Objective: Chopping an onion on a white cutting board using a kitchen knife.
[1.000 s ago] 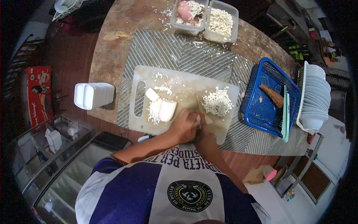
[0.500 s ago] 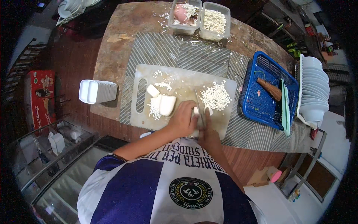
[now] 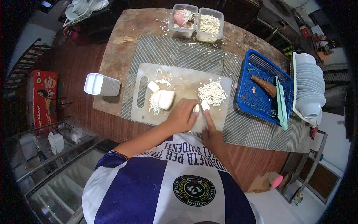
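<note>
On the pale cutting board [image 3: 182,76], my left hand [image 3: 182,114] pinches a small block of peeled white vegetable [image 3: 196,108]. My right hand [image 3: 213,136] grips a knife [image 3: 203,114], its index finger stretched along the blade. The blade stands right beside the block, with white cut pieces [image 3: 205,105] against its other side. Beyond the knife lies a heap of small white dice [image 3: 212,92]. Left of my left hand are a large white chunk [image 3: 166,99], a smaller chunk [image 3: 153,87] and thin white shreds [image 3: 154,104].
Two clear tubs stand at the far edge, one with white dice [image 3: 209,24], one with pinkish food and shreds [image 3: 183,18]. At right are a blue basket [image 3: 257,108] holding a brown tapered piece [image 3: 264,85] and a rack of white bowls [image 3: 308,87]. Stacked white containers [image 3: 102,85] stand left.
The whole view has shifted slightly. More white cut pieces show on the right side of the blade. Both hands keep their grips at nearly the same spot on the board.
</note>
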`<action>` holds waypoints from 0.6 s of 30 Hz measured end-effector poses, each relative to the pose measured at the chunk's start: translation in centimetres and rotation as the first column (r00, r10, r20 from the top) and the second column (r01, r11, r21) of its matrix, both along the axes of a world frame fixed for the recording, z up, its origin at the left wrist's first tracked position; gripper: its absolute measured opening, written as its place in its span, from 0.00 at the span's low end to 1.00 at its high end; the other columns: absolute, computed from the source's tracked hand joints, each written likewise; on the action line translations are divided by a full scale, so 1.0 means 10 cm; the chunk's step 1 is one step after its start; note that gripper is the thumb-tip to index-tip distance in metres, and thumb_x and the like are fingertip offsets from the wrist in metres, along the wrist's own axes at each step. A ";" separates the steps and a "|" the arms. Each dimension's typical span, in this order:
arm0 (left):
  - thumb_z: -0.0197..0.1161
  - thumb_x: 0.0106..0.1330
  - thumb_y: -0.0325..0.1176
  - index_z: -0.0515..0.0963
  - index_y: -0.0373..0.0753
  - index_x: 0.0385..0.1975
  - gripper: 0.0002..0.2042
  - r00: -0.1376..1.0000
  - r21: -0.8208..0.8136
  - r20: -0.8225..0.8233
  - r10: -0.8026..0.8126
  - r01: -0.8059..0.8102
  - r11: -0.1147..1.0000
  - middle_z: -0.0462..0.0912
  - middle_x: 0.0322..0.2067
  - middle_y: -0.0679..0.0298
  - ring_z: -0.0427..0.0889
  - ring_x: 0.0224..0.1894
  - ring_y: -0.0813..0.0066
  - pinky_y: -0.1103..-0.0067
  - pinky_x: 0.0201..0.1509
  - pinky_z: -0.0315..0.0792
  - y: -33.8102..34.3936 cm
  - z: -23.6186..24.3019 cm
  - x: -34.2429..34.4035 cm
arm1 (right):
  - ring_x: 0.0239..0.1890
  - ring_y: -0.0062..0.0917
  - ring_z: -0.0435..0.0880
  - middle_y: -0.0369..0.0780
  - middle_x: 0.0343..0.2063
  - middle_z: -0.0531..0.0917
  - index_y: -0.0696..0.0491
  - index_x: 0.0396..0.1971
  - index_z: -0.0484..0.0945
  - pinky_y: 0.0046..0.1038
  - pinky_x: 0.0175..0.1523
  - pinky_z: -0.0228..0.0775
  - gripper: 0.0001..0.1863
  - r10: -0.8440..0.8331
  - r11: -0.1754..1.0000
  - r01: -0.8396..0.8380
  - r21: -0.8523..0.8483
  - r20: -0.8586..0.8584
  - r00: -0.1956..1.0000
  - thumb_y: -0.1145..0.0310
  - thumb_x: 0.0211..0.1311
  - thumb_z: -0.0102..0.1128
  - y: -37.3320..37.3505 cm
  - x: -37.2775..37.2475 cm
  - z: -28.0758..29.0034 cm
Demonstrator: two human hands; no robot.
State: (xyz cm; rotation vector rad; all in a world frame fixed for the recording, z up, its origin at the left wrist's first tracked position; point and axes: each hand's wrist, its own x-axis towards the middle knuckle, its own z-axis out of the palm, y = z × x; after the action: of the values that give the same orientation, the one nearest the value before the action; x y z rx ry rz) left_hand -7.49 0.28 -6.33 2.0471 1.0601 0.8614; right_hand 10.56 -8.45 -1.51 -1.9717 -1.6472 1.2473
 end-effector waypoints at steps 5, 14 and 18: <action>0.67 0.64 0.31 0.73 0.32 0.53 0.20 1.000 0.007 -0.015 0.000 0.001 1.000 0.78 0.48 0.47 0.77 0.52 0.45 0.60 0.57 0.72 -0.01 0.06 0.01 | 0.39 0.56 0.88 0.60 0.32 0.84 0.41 0.79 0.52 0.44 0.43 0.78 0.38 0.013 0.970 0.004 0.243 -0.067 0.998 0.73 0.72 0.54 -0.03 0.06 -0.13; 0.69 0.61 0.32 0.73 0.28 0.53 0.23 0.976 0.081 -0.166 0.139 -0.127 0.989 0.77 0.46 0.44 0.77 0.51 0.42 0.59 0.56 0.74 -0.09 0.06 -0.10 | 0.33 0.55 0.87 0.59 0.27 0.83 0.47 0.78 0.55 0.45 0.39 0.76 0.34 -0.024 0.987 0.032 0.154 -0.055 0.998 0.71 0.74 0.51 0.01 0.05 0.03; 0.69 0.64 0.34 0.72 0.30 0.58 0.25 0.976 -0.055 -0.158 0.150 -0.160 0.986 0.74 0.54 0.44 0.74 0.57 0.43 0.60 0.62 0.71 -0.12 0.11 -0.10 | 0.28 0.54 0.85 0.57 0.23 0.82 0.46 0.78 0.56 0.47 0.36 0.73 0.33 0.004 0.997 -0.004 0.083 -0.004 1.000 0.71 0.75 0.49 0.09 0.03 0.19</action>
State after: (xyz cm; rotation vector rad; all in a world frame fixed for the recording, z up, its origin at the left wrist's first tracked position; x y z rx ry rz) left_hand -8.53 -0.94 -5.23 2.0203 1.3301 0.7420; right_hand 10.86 -7.54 0.37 -1.9164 -1.6736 1.1642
